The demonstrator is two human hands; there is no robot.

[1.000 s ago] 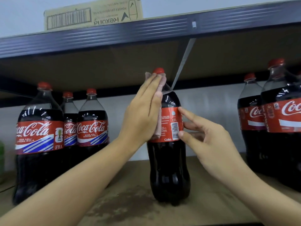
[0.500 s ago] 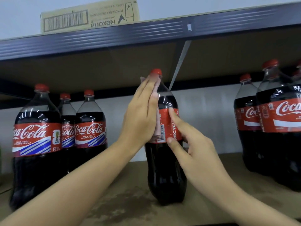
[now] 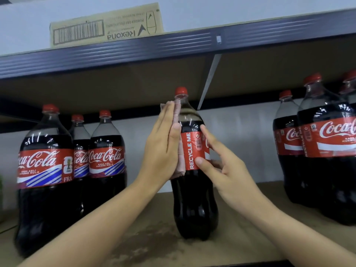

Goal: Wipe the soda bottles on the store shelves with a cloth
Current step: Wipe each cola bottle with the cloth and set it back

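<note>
Centre soda bottle (image 3: pixel 193 199) upright on wooden shelf (image 3: pixel 240 245), red cap on, "RECYCLE ME" strip of label facing camera; all else placed rel. to it. Left hand (image 3: pixel 161 149) flat against bottle's left side, fingers straight and together, pressing pink cloth (image 3: pixel 178 120) onto neck and label; cloth edge poking out above fingertips and below palm. Left grip: open, flat press, nothing curled. Right hand (image 3: pixel 229 174) on bottle's right, thumb tip on lower label edge, index finger tip on upper label, other fingers behind bottle, mostly hidden. Right grip: loose pinch across label w/ thumb and index. Left of bottle, well apart: three Coca-Cola bottles (image 3: pixel 44 170) in a cluster, upright, touching or nearly so. Right of bottle, well apart: more Coca-Cola bottles (image 3: pixel 327 151), upright, packed close, some cut by frame edge. Dark stain (image 3: pixel 142 241) on shelf just left of bottle's base. Above bottle: upper shelf (image 3: pixel 134 53) w/ dark front edge, cardboard box (image 3: pixel 106 26) on top, print upside down.
</note>
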